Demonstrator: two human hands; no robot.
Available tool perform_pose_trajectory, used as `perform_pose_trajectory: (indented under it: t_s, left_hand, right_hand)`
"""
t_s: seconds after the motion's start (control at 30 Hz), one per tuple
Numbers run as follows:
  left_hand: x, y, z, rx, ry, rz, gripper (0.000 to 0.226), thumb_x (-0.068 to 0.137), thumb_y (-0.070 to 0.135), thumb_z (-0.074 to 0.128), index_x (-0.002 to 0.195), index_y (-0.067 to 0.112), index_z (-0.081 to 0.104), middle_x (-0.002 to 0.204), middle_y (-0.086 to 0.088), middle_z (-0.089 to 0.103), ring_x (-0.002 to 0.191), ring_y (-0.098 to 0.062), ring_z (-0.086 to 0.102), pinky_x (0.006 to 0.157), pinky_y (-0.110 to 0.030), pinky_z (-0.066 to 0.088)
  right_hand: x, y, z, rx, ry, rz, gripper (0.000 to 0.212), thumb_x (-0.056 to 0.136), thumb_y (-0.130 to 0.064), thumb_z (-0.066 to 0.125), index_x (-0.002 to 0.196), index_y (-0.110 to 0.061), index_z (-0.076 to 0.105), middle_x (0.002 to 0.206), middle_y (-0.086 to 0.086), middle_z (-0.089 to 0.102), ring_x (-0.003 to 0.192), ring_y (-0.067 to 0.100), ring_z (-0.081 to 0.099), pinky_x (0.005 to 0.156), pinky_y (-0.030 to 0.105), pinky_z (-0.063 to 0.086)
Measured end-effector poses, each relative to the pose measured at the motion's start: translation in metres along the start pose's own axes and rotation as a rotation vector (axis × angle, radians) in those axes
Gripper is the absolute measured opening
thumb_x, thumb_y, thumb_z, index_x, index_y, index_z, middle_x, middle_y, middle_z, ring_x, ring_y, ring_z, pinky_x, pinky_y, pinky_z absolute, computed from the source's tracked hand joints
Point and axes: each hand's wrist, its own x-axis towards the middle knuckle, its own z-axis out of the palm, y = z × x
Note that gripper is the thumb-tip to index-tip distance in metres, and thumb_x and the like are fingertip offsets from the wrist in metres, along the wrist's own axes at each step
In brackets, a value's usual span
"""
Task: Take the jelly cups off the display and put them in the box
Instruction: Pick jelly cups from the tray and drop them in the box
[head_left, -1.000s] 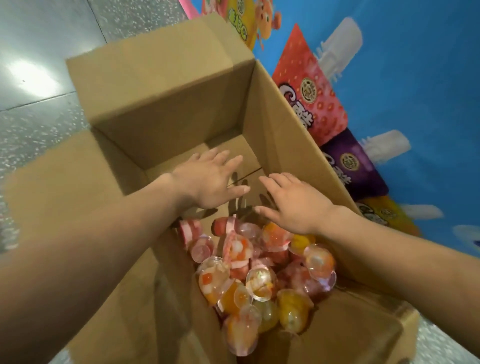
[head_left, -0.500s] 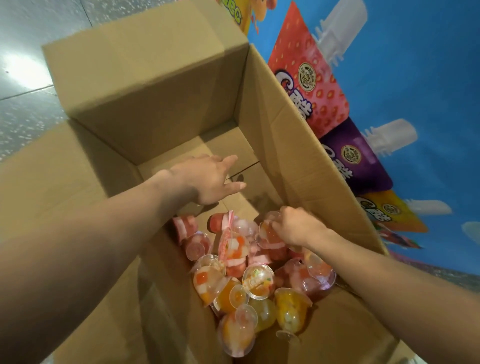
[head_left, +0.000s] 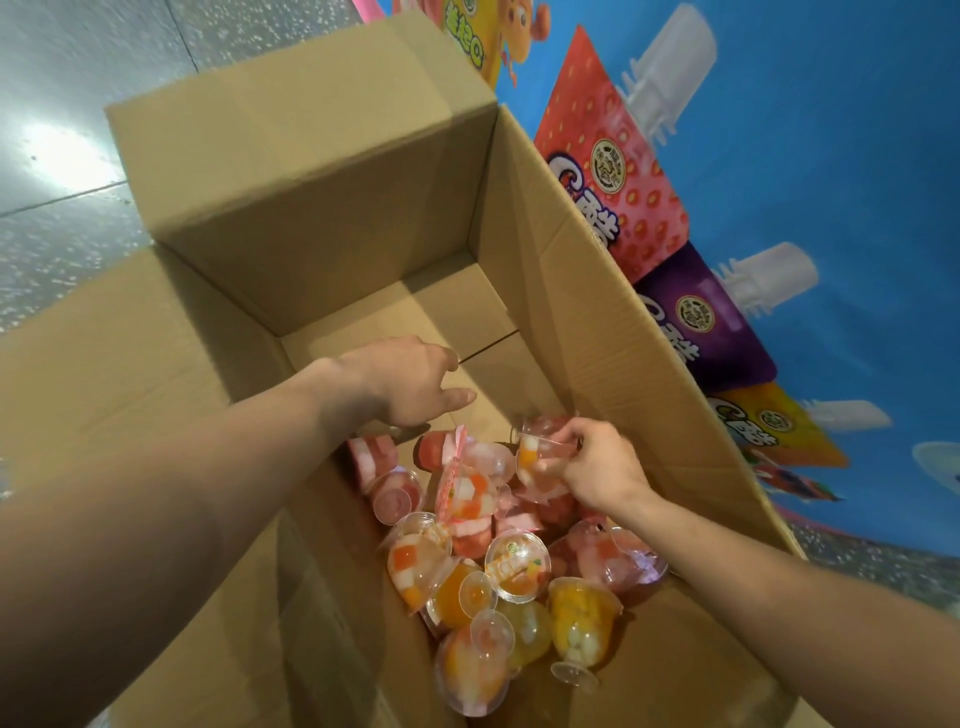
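Now the right hand (head_left: 597, 470) pinches with its fingers (head_left: 563, 435) a clear plastic fruit jelly cup (head_left: 535, 457) near the right wall of the brown cardboard box (head_left: 597, 312). The left hand (head_left: 410, 379) hangs loosely curled and empty. The cup is probably light and slippery, so better to hold its rim.

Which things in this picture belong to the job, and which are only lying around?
Belong to the job: cardboard box, pile of jelly cups inside it, one jelly cup pinched by the right hand, left hand over the box floor.
Only around: blue printed panel, grey floor.
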Motion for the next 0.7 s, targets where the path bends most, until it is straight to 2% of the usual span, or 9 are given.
perform_pose_trajectory:
  t_s: [0.1,0.17,0.3,0.4,0.47,0.57,0.7]
  left_hand:
    - [-0.001,-0.002,-0.003,-0.148,0.014,-0.025,0.067,0.097,0.064,0.040,0.143,0.017,0.050,0.131,-0.009,0.065,0.119,-0.026,0.058,0.099,-0.034,0.046]
    - [-0.004,0.000,-0.004,-0.279,0.018,-0.042,0.066,0.096,0.066,0.039,0.135,0.016,0.057,0.125,-0.008,0.067,0.104,-0.021,0.060,0.088,-0.032,0.046]
    - [-0.013,0.011,-0.006,-0.734,-0.068,-0.095,0.064,0.094,0.070,0.037,0.115,0.018,0.068,0.106,-0.006,0.072,0.086,-0.020,0.069,0.075,-0.037,0.058]
    - [-0.016,0.019,-0.008,-0.958,-0.167,-0.071,0.063,0.092,0.073,0.036,0.108,0.024,0.074,0.100,-0.001,0.077,0.089,-0.025,0.074,0.075,-0.035,0.061]
    - [-0.017,0.021,-0.009,-1.084,-0.201,-0.070,0.060,0.094,0.070,0.038,0.106,0.023,0.073,0.097,-0.001,0.078,0.093,-0.030,0.074,0.079,-0.039,0.061]
    - [-0.017,0.018,-0.010,-1.175,-0.224,-0.063,0.046,0.097,0.058,0.046,0.113,0.021,0.070,0.103,-0.007,0.077,0.099,-0.033,0.073,0.086,-0.046,0.059]
    - [-0.020,0.013,-0.012,-1.268,-0.210,-0.068,0.033,0.085,0.049,0.061,0.104,0.025,0.074,0.107,-0.007,0.076,0.100,-0.029,0.073,0.076,-0.041,0.062]
  right_hand:
    - [-0.009,-0.004,-0.009,0.063,0.032,-0.176,0.022,0.076,-0.027,0.088,0.089,-0.029,0.070,0.087,-0.011,0.072,0.079,0.005,0.068,0.065,0.020,0.052]
    - [-0.016,-0.010,-0.016,0.161,0.021,-0.299,0.023,0.078,-0.022,0.086,0.093,-0.030,0.070,0.092,-0.011,0.074,0.078,-0.003,0.069,0.061,0.014,0.053]
    - [-0.021,-0.021,-0.020,0.145,0.135,-0.626,0.036,0.078,-0.021,0.086,0.111,-0.023,0.072,0.108,-0.020,0.070,0.101,0.000,0.068,0.086,0.022,0.056]
    - [-0.020,-0.031,-0.020,0.156,0.229,-0.809,0.040,0.079,-0.018,0.085,0.116,-0.017,0.071,0.115,-0.008,0.071,0.110,0.006,0.067,0.091,0.033,0.058]
    - [-0.017,-0.035,-0.019,0.164,0.268,-0.877,0.040,0.080,-0.017,0.084,0.117,-0.016,0.070,0.117,-0.002,0.071,0.111,0.010,0.067,0.089,0.037,0.059]
    - [-0.013,-0.037,-0.019,0.190,0.281,-0.912,0.039,0.082,-0.018,0.083,0.118,-0.013,0.069,0.118,0.001,0.070,0.111,0.014,0.068,0.086,0.040,0.060]
    - [-0.016,-0.039,-0.023,0.225,0.237,-0.892,0.046,0.083,-0.022,0.082,0.125,-0.015,0.064,0.120,-0.002,0.070,0.108,0.013,0.070,0.085,0.040,0.060]
